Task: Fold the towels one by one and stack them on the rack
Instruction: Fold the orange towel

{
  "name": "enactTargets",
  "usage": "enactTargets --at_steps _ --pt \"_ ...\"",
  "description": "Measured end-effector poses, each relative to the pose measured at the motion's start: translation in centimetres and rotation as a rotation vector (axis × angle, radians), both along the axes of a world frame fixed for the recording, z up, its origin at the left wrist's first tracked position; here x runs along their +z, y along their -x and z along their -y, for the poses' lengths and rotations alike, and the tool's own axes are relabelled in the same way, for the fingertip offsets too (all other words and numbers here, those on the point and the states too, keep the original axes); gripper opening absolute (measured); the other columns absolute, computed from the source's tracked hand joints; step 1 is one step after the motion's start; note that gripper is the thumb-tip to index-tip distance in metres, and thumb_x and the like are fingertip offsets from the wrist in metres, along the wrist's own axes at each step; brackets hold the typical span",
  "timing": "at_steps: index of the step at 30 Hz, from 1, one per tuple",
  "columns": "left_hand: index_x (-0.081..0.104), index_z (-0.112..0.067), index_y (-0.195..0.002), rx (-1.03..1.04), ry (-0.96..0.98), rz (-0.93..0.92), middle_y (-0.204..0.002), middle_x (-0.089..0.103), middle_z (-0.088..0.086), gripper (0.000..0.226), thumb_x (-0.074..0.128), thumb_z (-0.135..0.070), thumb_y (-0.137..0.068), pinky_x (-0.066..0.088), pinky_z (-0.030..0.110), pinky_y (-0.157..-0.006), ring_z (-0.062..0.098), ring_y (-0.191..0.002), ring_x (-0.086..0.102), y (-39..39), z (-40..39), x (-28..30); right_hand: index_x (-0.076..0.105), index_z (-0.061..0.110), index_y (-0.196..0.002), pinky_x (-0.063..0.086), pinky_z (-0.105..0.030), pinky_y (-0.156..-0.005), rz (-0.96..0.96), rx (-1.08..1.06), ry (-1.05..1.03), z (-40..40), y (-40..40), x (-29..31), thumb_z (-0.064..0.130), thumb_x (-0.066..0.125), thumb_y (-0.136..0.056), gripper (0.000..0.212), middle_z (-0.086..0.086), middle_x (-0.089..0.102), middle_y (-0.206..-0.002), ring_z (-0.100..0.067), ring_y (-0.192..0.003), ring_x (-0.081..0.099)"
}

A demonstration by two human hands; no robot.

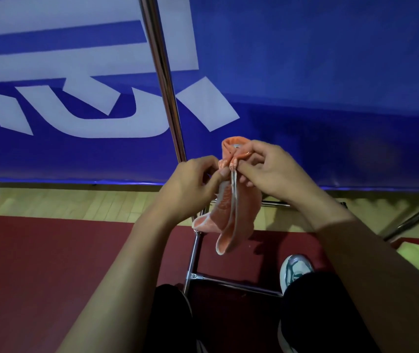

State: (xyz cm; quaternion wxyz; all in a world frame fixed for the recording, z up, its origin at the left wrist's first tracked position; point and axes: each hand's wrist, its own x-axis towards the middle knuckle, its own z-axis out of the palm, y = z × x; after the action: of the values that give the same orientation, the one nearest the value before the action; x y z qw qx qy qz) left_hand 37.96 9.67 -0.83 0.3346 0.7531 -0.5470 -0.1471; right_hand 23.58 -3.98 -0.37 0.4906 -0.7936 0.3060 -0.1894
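Observation:
A small orange towel [231,215] with pale edges hangs in the air in front of me, bunched and folded lengthwise. My left hand [190,187] pinches its upper edge from the left. My right hand [269,171] pinches the same top part from the right, fingertips close to those of the left hand. The towel's lower end dangles over the metal rack [195,250], whose chrome upright pole [162,72] rises behind the hands.
A blue banner [330,85] with large white letters hangs behind the rack. A dark red mat [50,263] and wooden floor [63,202] lie below. A green towel [417,253] shows at the right edge. My dark trousers and a white shoe [293,270] are at the bottom.

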Motion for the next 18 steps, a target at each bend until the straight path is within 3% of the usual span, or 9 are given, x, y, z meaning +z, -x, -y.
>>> enactTargets --at_steps 9,14,18 --pt "0.072 -0.02 -0.102 -0.056 -0.019 0.011 -0.086 0.075 0.0 0.033 0.053 -0.046 -0.107 0.061 0.049 -0.072 0.017 -0.08 0.073 0.2 0.02 0.01 0.065 0.035 -0.098 0.06 -0.047 -0.088 0.005 0.026 -0.028 0.16 -0.26 -0.37 0.025 0.066 -0.097 0.01 0.003 0.077 -0.079 -0.007 -0.079 0.074" --pt "0.07 -0.016 -0.097 -0.055 -0.033 0.035 -0.086 0.074 0.006 0.031 0.053 -0.04 -0.106 0.06 0.051 -0.07 0.023 -0.077 0.072 -0.09 -0.05 0.07 0.066 0.032 -0.096 0.057 -0.033 -0.073 0.074 0.028 -0.114 0.03 -0.31 -0.35 0.017 0.062 -0.1 0.015 -0.002 0.077 -0.079 -0.009 -0.072 0.072" --pt "0.072 -0.018 -0.095 -0.058 -0.03 0.013 -0.084 0.074 0.005 0.028 0.056 -0.039 -0.106 0.061 0.048 -0.071 0.022 -0.077 0.072 0.0 -0.02 -0.11 0.066 0.031 -0.099 0.057 -0.031 -0.071 0.072 0.036 -0.106 -0.12 -0.47 -0.31 0.018 0.061 -0.1 0.014 -0.004 0.077 -0.082 -0.009 -0.071 0.071"
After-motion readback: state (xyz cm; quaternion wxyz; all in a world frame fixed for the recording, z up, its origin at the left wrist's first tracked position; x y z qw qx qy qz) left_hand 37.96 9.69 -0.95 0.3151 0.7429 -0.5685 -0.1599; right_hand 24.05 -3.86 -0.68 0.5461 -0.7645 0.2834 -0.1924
